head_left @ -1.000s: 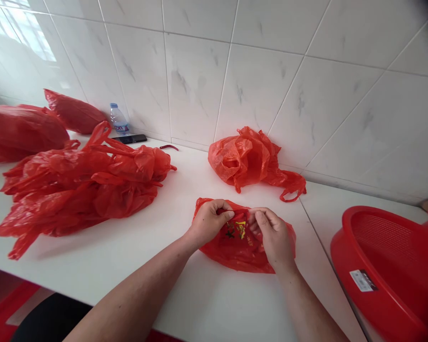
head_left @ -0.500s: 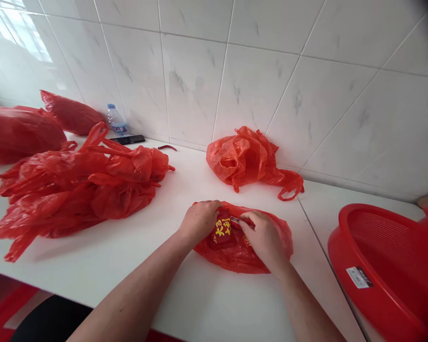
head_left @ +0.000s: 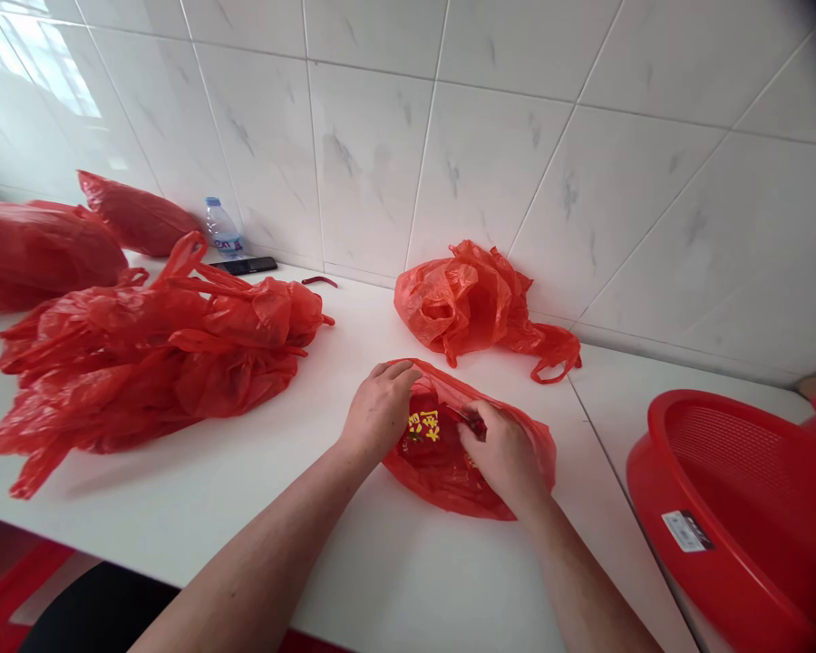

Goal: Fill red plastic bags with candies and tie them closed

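Note:
A red plastic bag lies opened on the white table in front of me. Inside it sits a dark red packet with yellow characters, and part of more yellow print shows beside it. My left hand grips the bag's left rim, its fingers curled over the edge and the thumb hidden. My right hand reaches in over the right side, thumb and fingers pinched together. Whatever small dark red thing is between those fingertips is mostly covered.
A heap of red plastic bags covers the table's left, with fuller red bags behind. Near the wall are a water bottle, a black phone and a crumpled red bag. A red plastic basket stands at right.
The left hand has lifted the bag's rim up and away from me, opening the mouth wider. A small printed strip by the right fingertips no longer shows.

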Available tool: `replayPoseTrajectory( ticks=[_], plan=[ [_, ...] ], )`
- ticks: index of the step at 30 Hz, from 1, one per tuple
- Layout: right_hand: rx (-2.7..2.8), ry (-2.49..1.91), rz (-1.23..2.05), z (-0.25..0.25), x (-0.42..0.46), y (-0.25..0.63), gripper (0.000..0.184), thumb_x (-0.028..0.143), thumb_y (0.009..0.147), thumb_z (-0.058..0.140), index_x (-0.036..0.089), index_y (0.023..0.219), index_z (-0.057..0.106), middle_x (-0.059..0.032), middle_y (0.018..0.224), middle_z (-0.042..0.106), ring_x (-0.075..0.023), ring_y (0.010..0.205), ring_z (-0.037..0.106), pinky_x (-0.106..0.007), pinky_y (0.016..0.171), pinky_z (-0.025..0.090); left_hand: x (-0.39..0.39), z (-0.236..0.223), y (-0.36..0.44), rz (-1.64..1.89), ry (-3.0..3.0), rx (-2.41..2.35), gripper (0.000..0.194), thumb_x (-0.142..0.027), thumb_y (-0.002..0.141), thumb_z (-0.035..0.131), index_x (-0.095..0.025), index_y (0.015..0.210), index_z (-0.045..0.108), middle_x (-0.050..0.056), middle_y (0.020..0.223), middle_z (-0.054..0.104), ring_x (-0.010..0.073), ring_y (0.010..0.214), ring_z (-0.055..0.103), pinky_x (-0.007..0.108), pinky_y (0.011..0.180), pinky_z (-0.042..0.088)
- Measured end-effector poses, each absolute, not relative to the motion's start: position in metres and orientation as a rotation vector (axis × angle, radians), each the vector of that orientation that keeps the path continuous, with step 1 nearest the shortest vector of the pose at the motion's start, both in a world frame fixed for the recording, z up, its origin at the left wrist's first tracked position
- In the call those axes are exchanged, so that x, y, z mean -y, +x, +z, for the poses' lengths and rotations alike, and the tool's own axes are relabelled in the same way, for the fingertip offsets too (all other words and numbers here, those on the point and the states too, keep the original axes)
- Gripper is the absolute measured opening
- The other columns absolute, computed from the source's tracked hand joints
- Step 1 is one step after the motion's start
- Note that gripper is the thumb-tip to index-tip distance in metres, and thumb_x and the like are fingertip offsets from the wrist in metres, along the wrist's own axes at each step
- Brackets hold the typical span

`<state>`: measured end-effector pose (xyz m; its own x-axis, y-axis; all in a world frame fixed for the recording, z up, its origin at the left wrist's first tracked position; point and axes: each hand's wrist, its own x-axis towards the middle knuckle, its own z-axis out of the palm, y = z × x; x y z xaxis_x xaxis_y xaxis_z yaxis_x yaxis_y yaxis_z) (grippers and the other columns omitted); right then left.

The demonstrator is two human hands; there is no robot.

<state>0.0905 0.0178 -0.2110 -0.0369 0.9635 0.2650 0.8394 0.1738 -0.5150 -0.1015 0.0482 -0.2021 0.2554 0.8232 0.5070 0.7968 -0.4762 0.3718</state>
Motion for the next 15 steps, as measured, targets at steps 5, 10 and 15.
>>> replayPoseTrajectory(
  ticks=[5,10,15],
  plan=[
    [1.837,-1.738,0.304,-0.2088,-0.019,0.0933,0.019,0.03,0.086,0.042,0.026,0.094,0.058,-0.0016,0.088,0.068,-0.02,0.083,0.062,-0.032,0.069,0.045,-0.0485,-0.2025,-0.1009,1.052,2.496,-1.573,0.041,-0.001,0.079,0.044,-0.02,0.111,0.062,0.006,0.122,0.062,0.0232,0.107,0.053,0.037,0.092,0.047],
    [1.736,-1.66,0.393,-0.2095,-0.0188,0.0947,0.017,0.034,0.086,0.044,0.026,0.092,0.058,-0.0012,0.093,0.068,-0.0199,0.084,0.062,-0.033,0.07,0.045,-0.0474,-0.2022,-0.1001,1.058,2.483,-1.551,0.04,-0.003,0.081,0.042,-0.021,0.11,0.063,0.006,0.12,0.063,0.0228,0.106,0.055,0.037,0.09,0.047],
    [1.678,-1.621,0.42,-0.2065,-0.0166,0.0931,0.021,0.04,0.086,0.044,0.026,0.091,0.059,-0.0021,0.094,0.067,-0.0201,0.085,0.061,-0.033,0.074,0.046,-0.0413,-0.1985,-0.096,1.046,2.475,-1.456,0.037,-0.007,0.084,0.041,-0.023,0.11,0.062,0.005,0.112,0.066,0.0216,0.101,0.059,0.034,0.083,0.048]
  ],
)
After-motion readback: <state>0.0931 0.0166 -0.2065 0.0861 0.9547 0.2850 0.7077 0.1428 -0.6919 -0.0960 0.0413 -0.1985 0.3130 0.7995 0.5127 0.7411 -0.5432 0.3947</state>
